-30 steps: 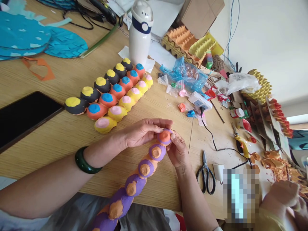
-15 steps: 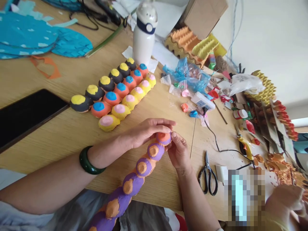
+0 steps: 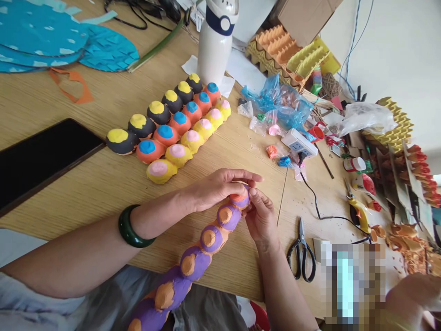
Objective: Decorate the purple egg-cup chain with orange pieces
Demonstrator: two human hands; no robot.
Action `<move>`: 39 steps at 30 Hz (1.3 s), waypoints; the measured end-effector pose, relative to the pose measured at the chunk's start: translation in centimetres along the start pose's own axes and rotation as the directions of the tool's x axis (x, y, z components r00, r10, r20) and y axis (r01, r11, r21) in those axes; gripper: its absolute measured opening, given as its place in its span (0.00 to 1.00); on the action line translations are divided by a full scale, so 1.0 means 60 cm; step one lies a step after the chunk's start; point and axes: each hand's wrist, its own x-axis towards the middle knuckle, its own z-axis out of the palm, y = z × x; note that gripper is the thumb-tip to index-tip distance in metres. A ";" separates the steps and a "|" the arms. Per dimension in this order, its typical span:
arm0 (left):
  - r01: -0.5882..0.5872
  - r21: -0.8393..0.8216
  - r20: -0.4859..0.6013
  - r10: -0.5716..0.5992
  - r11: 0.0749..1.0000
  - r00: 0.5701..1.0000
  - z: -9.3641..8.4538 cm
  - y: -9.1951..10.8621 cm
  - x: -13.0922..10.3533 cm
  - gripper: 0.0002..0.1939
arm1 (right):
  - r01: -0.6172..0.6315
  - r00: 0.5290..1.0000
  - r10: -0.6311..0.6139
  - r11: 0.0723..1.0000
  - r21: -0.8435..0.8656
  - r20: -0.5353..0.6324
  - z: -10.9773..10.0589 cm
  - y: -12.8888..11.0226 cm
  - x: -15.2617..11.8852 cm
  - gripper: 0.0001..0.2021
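A strip of egg-carton bumps [image 3: 211, 239], coated in purple with orange patches that look like modelling clay, slants from my lap up over the table edge. My left hand [image 3: 223, 186], below a dark green bangle [image 3: 132, 227], lies over its far end, thumb pressed on the last bump and fingers reaching past it. From the other side my right hand [image 3: 262, 216] pinches that same end between thumb and fingers. Beyond them on the table rest three finished-looking strips: black with yellow [image 3: 158, 112], orange with blue [image 3: 179, 123], and yellow with pink [image 3: 192, 140].
A black phone [image 3: 48, 158] lies at left, a white bottle [image 3: 215, 50] behind the strips. To the right are black-handled scissors [image 3: 302, 253], a power strip [image 3: 299, 143] with its cord, a blue plastic bag [image 3: 280, 103] and egg trays [image 3: 275, 50]. Another person's hand [image 3: 413, 294] shows lower right.
The whole view has shifted slightly, so the table things sit further right and a bit higher. My left thumb now covers more of the end bump; both hands stay at that end.
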 end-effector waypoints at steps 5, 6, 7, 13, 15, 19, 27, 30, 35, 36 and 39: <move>0.004 -0.022 0.032 -0.003 1.000 0.999 -0.004 -0.001 0.002 0.24 | -0.024 1.000 0.024 1.000 -0.001 -0.008 -0.004 0.002 0.005 0.20; 0.015 -0.044 0.042 -0.014 0.999 0.999 -0.004 0.000 0.001 0.24 | -0.023 1.000 0.023 1.000 0.006 -0.010 -0.005 0.002 0.005 0.19; 0.024 -0.053 0.046 -0.021 0.998 0.999 -0.003 0.001 0.001 0.24 | -0.020 1.000 0.020 1.000 0.013 -0.010 -0.005 0.002 0.006 0.19; -0.082 0.245 -0.004 0.086 0.966 0.996 -0.001 -0.002 -0.003 0.27 | -0.061 0.998 0.061 0.996 0.062 -0.010 -0.005 0.002 0.008 0.18; -0.110 0.244 0.044 0.103 0.963 0.994 -0.004 -0.002 -0.004 0.30 | -0.084 0.996 0.086 0.993 0.087 -0.023 -0.006 0.000 0.010 0.18; -0.153 0.151 0.133 0.134 0.977 0.982 -0.010 -0.002 -0.004 0.32 | -0.093 0.995 0.097 0.985 0.145 -0.025 -0.009 -0.005 0.013 0.17; -0.247 0.305 0.090 0.231 0.920 0.969 0.001 -0.008 -0.003 0.26 | -0.105 0.994 0.108 0.980 0.170 -0.008 -0.009 -0.004 0.011 0.17; -0.326 0.410 0.119 0.304 0.852 0.945 0.005 -0.006 -0.006 0.23 | -0.064 0.998 0.065 0.988 0.141 -0.001 -0.012 -0.004 0.010 0.19; -0.356 0.399 0.185 0.306 0.845 0.934 0.005 0.000 -0.011 0.26 | -0.027 1.000 0.028 0.990 0.138 -0.006 -0.014 -0.006 0.009 0.19; -0.343 0.386 0.179 0.295 0.857 0.939 0.006 0.001 -0.012 0.26 | -0.017 1.000 0.018 0.990 0.139 -0.006 -0.014 -0.006 0.009 0.18; -0.252 0.318 0.091 0.234 0.914 0.968 0.008 0.004 -0.012 0.22 | 0.031 1.000 -0.030 0.991 0.131 -0.005 -0.011 -0.004 0.005 0.17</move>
